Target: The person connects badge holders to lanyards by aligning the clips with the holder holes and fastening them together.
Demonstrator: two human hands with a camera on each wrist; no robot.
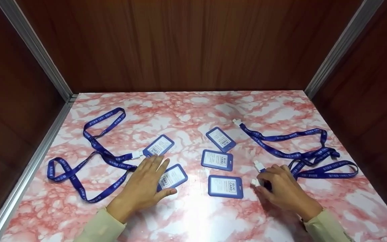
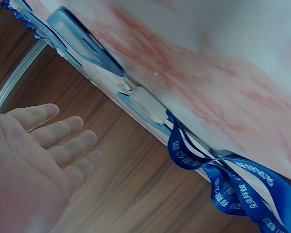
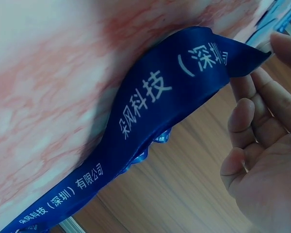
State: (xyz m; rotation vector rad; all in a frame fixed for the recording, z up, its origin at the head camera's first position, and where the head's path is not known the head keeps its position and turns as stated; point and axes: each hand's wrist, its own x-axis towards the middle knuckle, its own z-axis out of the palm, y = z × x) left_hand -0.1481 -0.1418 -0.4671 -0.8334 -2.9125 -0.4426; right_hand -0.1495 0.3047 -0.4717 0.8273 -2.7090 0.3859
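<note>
My right hand (image 1: 282, 188) pinches a blue lanyard (image 3: 160, 82) between thumb and fingers close to its white clip (image 1: 256, 182). Beside those fingers lies a second white clip (image 1: 258, 166) on another lanyard. With fingers straight, my left hand (image 1: 143, 185) is over the left side, partly covering a blue-framed ID card holder (image 1: 175, 176). Just beyond its fingertips is another card holder (image 1: 160, 145), with a white clip (image 1: 137, 155) at its lower corner. In the left wrist view that palm (image 2: 29, 179) holds nothing.
Three more card holders, upper (image 1: 220, 139), middle (image 1: 216, 159) and lower (image 1: 225, 186), lie mid-table. Blue straps spread at left (image 1: 104, 121) and right (image 1: 294, 135); one right-hand clip (image 1: 237, 122) lies farther back. Wooden panels (image 1: 193, 47) enclose the marbled table (image 1: 186, 111).
</note>
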